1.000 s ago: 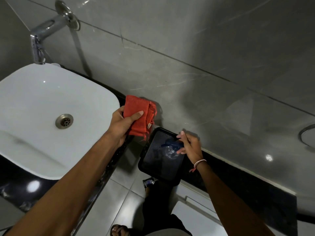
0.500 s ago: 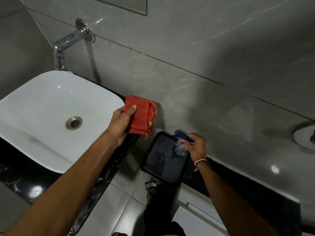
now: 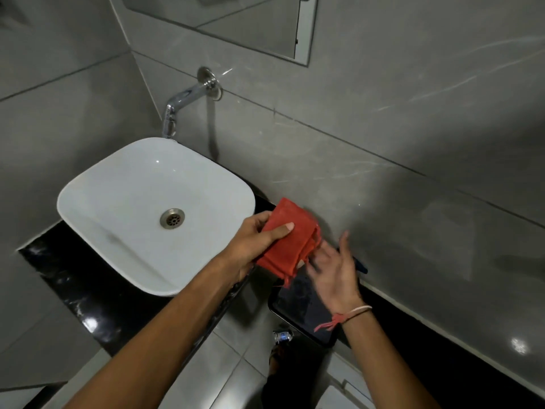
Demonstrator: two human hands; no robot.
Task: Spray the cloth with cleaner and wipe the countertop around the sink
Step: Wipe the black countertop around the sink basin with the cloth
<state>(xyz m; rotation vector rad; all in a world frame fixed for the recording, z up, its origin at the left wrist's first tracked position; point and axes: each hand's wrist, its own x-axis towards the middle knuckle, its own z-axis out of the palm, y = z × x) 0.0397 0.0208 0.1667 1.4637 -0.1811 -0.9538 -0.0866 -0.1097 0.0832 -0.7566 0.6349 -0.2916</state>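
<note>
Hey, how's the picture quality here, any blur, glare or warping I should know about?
Head view: dim overall; the right hand is smeared by motion blur, while the left hand and red cloth are sharper; bright glare spots sit on the black countertop; wide-angle distortion bends the wall tile lines and tilts the mirror.

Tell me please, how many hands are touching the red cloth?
1 for certain. The left hand grips the red cloth beside the sink. The right hand is open at the cloth's lower edge; contact there cannot be told, it is blurred.
</note>
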